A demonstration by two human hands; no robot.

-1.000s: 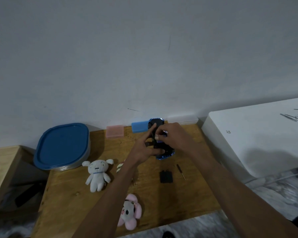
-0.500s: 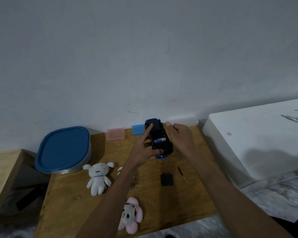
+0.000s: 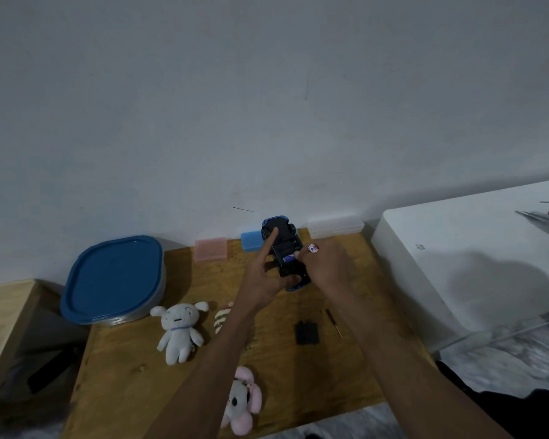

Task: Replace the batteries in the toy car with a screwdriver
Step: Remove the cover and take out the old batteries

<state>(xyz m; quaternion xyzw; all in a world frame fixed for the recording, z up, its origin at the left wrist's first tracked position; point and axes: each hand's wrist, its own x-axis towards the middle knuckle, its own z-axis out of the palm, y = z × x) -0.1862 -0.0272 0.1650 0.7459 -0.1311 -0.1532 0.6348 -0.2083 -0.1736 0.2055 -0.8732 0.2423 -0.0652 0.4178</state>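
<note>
The blue toy car (image 3: 282,245) is held upside down above the far part of the surface (image 3: 133,381), its battery bay open with 1 battery (image 3: 289,257) showing, while its black cover (image 3: 306,333) and the thin screwdriver (image 3: 334,322) lie flat nearer, just right of centre.

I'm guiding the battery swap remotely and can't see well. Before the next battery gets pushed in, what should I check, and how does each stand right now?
1. Toy car turned underside up, compartment exposed: ok.
2. Left hand steadying the car: ok.
3. Battery ready in the right hand: ok, held at the fingertips beside the compartment.
4. Polarity of the battery already seated: cannot tell, too small.
5. Battery cover within reach on the table: ok.
6. Screwdriver at hand: ok, lying beside the cover.
</note>
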